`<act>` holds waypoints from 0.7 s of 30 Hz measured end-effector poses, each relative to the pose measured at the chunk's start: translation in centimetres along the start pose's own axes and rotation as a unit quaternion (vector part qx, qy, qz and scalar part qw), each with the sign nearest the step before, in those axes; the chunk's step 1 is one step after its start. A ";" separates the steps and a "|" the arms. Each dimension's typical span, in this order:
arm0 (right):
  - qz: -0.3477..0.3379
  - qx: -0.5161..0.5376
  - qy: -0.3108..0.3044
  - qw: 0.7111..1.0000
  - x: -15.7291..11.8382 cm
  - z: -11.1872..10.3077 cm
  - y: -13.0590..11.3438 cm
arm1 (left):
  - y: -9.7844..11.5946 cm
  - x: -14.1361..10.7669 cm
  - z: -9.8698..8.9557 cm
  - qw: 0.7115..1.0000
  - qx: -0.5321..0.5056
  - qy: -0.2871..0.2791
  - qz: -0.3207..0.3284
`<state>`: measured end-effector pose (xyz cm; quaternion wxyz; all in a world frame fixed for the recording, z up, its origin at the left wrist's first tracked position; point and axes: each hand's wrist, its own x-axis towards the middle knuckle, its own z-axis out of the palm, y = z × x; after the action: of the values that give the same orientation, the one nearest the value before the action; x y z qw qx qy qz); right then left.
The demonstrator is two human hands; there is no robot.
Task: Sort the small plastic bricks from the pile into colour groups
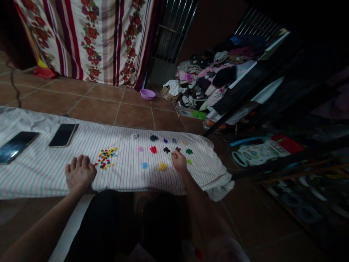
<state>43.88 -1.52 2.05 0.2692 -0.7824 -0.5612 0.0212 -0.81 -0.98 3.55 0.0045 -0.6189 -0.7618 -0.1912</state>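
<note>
My left hand [80, 171] lies flat on a striped cloth [125, 182], palm down with fingers stretched out. Right of it is a mixed heap of small yellow, red, green and blue pieces [107, 158]. My right hand [179, 161] is closed in a pinch over the sorted piles; a tiny greenish speck shows at its fingertips, too small to name. Near that hand lie a black pile [166, 150], a brown pile [178, 149], a yellow pile [162, 166] and a lime-green pile [189, 162]. Farther left are a red pile [153, 149] and a light-blue pile [144, 165].
Two phones, one black-screened [63, 135] and one shiny [16, 146], lie on the cloth at left. More small piles, including a dark grey one [153, 138], form the far row. Beyond are a purple basin [147, 94] and heaped clothes [207, 76].
</note>
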 end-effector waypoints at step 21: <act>0.239 -0.028 0.080 0.967 3.5 -3.5 7.9 | 0.2 0.1 0.3 1.000 0.021 -0.002 -0.007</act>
<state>53.17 -1.62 2.51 0.2781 -0.9003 -0.3347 0.0063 -0.61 -0.73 3.33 0.0145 -0.6139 -0.7698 -0.1742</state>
